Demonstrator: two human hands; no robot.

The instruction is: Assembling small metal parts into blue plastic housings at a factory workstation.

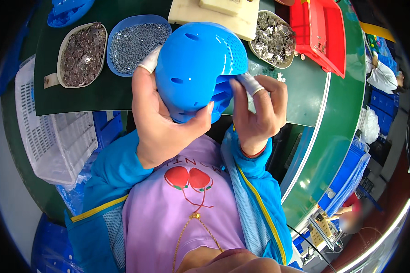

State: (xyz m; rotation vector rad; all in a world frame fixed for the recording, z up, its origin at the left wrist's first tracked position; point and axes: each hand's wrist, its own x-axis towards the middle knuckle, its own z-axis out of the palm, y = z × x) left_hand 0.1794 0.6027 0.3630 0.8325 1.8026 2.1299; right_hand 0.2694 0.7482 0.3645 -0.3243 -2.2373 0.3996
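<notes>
A bright blue plastic helmet shell (197, 63) with oval vent slots and a perforated patch is held up close over the green bench. My left hand (161, 120) grips its left and lower side, a white finger cot on the raised index finger. My right hand (258, 109) pinches the shell's right rim, where ribbed slats show, also with a white finger cot. Both blue sleeves come up from the lower edge.
On the dark green mat (100, 95) sit a beige tray of brownish small parts (82, 54), a blue tray of grey small parts (134, 41), a tray of shiny metal clips (273, 38) and a cream block (214, 16). A red bin (319, 32) stands right, a white crate (54, 136) left.
</notes>
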